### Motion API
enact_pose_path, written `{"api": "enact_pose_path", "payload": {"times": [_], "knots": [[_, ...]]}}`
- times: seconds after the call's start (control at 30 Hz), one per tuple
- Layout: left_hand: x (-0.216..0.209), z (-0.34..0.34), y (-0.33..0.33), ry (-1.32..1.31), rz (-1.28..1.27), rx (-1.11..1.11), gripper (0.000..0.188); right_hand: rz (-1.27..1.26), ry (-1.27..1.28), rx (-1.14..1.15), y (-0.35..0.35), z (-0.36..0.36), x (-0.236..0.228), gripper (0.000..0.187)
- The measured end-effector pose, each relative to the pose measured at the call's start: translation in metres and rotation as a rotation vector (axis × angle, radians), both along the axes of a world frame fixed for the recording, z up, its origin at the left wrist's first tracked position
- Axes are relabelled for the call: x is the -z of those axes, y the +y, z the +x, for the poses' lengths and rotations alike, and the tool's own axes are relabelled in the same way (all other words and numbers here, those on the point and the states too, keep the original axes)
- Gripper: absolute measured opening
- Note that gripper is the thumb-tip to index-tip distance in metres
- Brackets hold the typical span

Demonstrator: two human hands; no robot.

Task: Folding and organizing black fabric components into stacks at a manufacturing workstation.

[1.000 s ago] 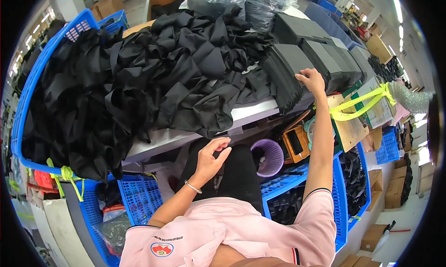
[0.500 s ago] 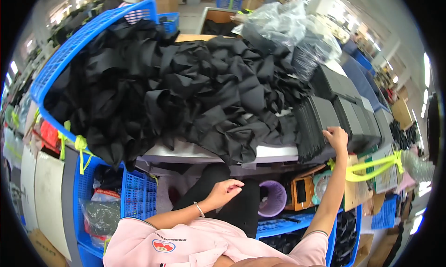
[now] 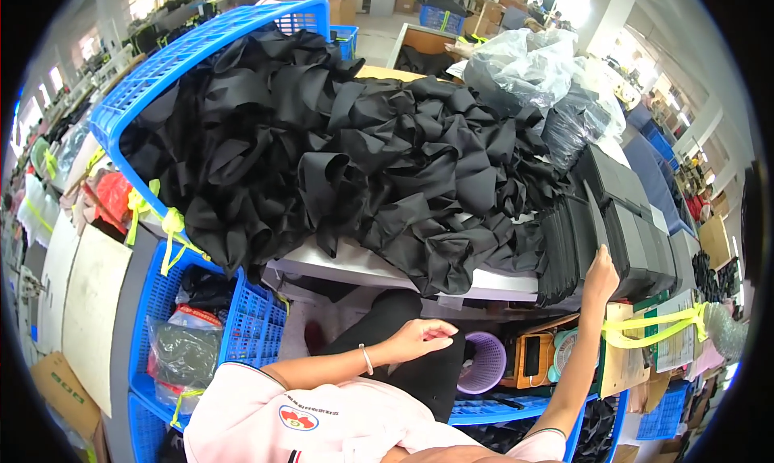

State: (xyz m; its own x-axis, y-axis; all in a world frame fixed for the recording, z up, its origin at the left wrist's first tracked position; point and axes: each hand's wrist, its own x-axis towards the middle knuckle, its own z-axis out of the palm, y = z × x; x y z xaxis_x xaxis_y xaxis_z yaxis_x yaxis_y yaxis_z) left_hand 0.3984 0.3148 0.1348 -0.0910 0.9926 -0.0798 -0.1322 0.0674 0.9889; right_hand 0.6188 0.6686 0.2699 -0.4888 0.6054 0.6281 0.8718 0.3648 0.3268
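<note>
At the right end of the table stands a row of flat black panels (image 3: 559, 249) packed upright on edge. My right hand (image 3: 601, 278) is closed on the lower edge of one black fabric panel (image 3: 597, 215), which leans a little apart from the others. My left hand (image 3: 423, 339) hovers over my lap, its fingers loosely bent and apart from the thumb, with nothing in it. Beyond both hands a big heap of loose black fabric pieces (image 3: 419, 157) covers most of the table (image 3: 500, 284).
A blue crate (image 3: 193, 48) lies tipped at the left of the heap. More dark stacked panels (image 3: 637, 245) stand right of my right hand. Below the table edge are a purple basket (image 3: 484, 362), a phone on a wooden stand (image 3: 532, 358) and a blue crate with bagged goods (image 3: 250, 322).
My right hand has drawn one panel slightly away from the row and now grips its lower edge. My left hand stays over my lap. The whole view has shifted.
</note>
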Motion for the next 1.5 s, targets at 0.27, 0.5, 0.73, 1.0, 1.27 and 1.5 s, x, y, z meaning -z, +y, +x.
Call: {"api": "enact_pose_path", "payload": {"times": [0.27, 0.5, 0.73, 1.0, 1.27, 1.5], "knots": [[-0.016, -0.007, 0.028, -0.5, 0.174, 0.021, 0.09, -0.445, 0.27, -0.646, -0.269, -0.077, 0.022, 0.04], [0.0, -0.022, -0.001, -0.843, 0.045, 0.043, 0.098, -1.314, 0.914, -0.623, -0.332, -0.07, 0.064, 0.019], [-0.036, -0.032, -0.006, -0.792, -0.084, -0.1, 0.054, -1.268, 1.081, -0.399, -0.338, -0.076, 0.08, 0.019], [-0.028, -0.019, -0.01, -0.343, -0.05, -0.076, 0.04, -1.602, 1.333, -0.435, -0.323, -0.065, 0.111, 0.039], [-0.027, -0.1, 0.096, 1.025, 0.535, -0.429, 0.035, -1.559, 1.786, -0.409, -0.257, -0.04, 0.115, 0.033], [0.008, -0.12, 0.145, 1.182, 0.385, -0.407, 0.019, -1.794, 1.62, -0.616, -0.165, -0.103, 0.127, 0.028]]}}
